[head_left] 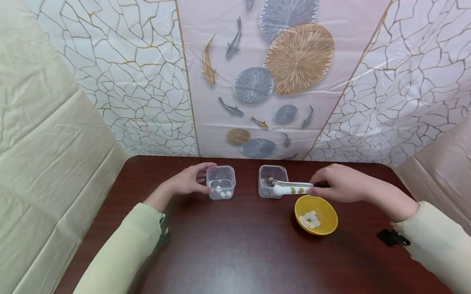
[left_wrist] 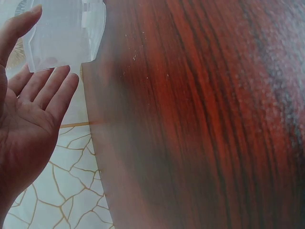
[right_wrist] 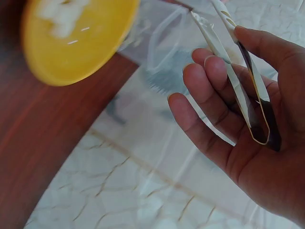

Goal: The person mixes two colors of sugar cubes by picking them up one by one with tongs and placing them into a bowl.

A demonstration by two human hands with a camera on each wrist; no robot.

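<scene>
1. Left of centre in the head view, holds the near side of the left tub (head_left: 221,171) with the left hand (head_left: 187,180), thumb at its front corner and forefinger at its back one, in a fairly wide grip.
2. In the upper left of the left wrist view, shows the same tub, with fingertips at its lower edge and the thumb against its side.
3. Has a few white balls (head_left: 226,194) lying in the bottom of that tub.
4. Right of centre in the head view, holds the tweezers (head_left: 293,190) between thumb and fingers of the right hand (head_left: 339,183), in a narrow grip, with the two prongs slightly apart.
5. Points the tweezers leftward over the right tub (head_left: 273,170), with tips close by the brown cubes (head_left: 271,179) inside; cannot tell whether pinching one.
6. Just below the right hand, shows a yellow bowl (head_left: 328,213), with white cubes (head_left: 310,219) clustered toward its left.
7. Has both tubs and the bowl resting apart on a dark red table (head_left: 223,251).
8. Across the upper frame, shows a backdrop (head_left: 254,124) with fish and round leaves.
9. Wears pale sleeves (head_left: 118,250), entering at lower left and lower right.
</scene>
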